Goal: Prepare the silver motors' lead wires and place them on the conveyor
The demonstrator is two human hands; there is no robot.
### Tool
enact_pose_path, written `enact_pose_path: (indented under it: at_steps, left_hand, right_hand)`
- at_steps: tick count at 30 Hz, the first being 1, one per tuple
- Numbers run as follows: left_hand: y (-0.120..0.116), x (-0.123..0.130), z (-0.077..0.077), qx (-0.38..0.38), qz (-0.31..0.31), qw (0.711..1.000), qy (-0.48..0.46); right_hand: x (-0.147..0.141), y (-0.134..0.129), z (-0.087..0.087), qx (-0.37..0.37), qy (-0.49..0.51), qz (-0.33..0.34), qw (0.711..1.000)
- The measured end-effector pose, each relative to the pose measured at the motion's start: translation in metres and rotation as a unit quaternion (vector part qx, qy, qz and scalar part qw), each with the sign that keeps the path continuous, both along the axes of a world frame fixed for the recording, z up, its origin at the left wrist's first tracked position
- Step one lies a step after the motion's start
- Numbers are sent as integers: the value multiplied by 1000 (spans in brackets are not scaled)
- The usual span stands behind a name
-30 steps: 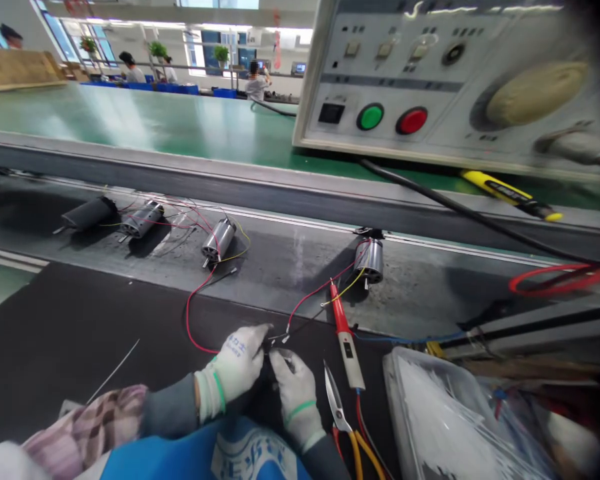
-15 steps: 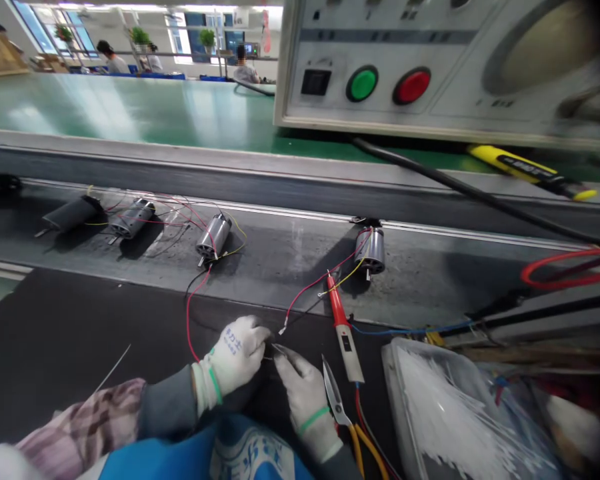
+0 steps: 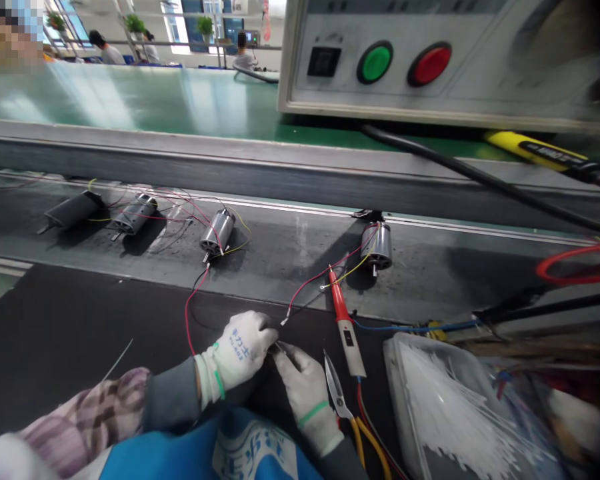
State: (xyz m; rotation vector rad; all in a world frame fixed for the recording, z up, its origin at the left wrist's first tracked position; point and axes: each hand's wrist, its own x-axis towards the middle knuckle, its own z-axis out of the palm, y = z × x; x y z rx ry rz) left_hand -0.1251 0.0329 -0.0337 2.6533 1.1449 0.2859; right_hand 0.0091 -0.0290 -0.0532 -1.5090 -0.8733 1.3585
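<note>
My left hand [image 3: 247, 348], in a white glove with a green band, has its fingers closed in a pinch. Close beside it my right hand [image 3: 304, 393], gloved alike, pinches too. Their fingertips meet over something thin and small that I cannot make out. Just beyond them lies the end of a red lead from the silver motor [image 3: 377, 245] on the right. A red-tipped test probe [image 3: 347, 327] and scissors [image 3: 341, 400] with yellow handles lie to the right of my right hand. Left of centre sits another silver motor [image 3: 218, 233], near a red wire [image 3: 187, 313].
More motors [image 3: 135, 215] rest on the grey belt [image 3: 280, 253]. A clear tray of white cable ties [image 3: 445, 407] stands at right. Above are a tester [image 3: 355, 87] with green and red buttons and a yellow-black tool [image 3: 545, 157]. People sit far back.
The view has shifted slightly, and a blurred-out shape has come in at the upper left. My hands stay together with fingertips pinched; the motors rest where they were.
</note>
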Motion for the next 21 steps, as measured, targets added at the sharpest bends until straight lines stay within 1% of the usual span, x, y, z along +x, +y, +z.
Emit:
enact_pose_path:
  at_steps: [3, 5, 6, 7, 8, 9, 11, 12, 13, 15, 16, 19, 21]
  left_hand:
    - [2, 8, 0, -11, -55, 998, -3]
    - [4, 10, -1, -29, -99, 994, -22]
    - [4, 9, -2, -42, -108, 993, -35]
    - [4, 7, -2, -55, -101, 992, -48]
    - [3, 3, -2, -69, -76, 993, -58]
    - [2, -1, -1, -82, -37, 994, -61]
    - [-2, -11, 1, -110, 51, 992, -34]
    - [-6, -15, 3, -124, 83, 989, -9]
    - [-9, -18, 4, -137, 101, 985, 16]
    - [-16, -21, 5, -153, 111, 981, 42]
    - [-19, -21, 4, -153, 113, 981, 40]
    - [-26, -19, -4, -147, 123, 981, 0]
    - [-29, -17, -11, -147, 132, 980, -35]
  right_hand:
    - [0, 3, -1, 1, -35, 23, 999]
    - [2, 6, -2, -1, -80, 48, 996]
    - [4, 7, -1, -1, -103, 64, 993]
    - [7, 8, 0, 2, -119, 82, 990]
    - [10, 9, 2, 7, -130, 100, 986]
    - [13, 10, 4, 12, -144, 118, 982]
    - [18, 11, 10, 20, -189, 149, 971]
    - [20, 12, 13, 24, -220, 161, 962]
    - [21, 12, 16, 28, -253, 170, 952]
    - [21, 14, 21, 45, -310, 178, 933]
    - [20, 15, 22, 54, -332, 178, 925]
    - [18, 17, 23, 69, -380, 163, 908]
    - [18, 20, 23, 76, -389, 153, 905]
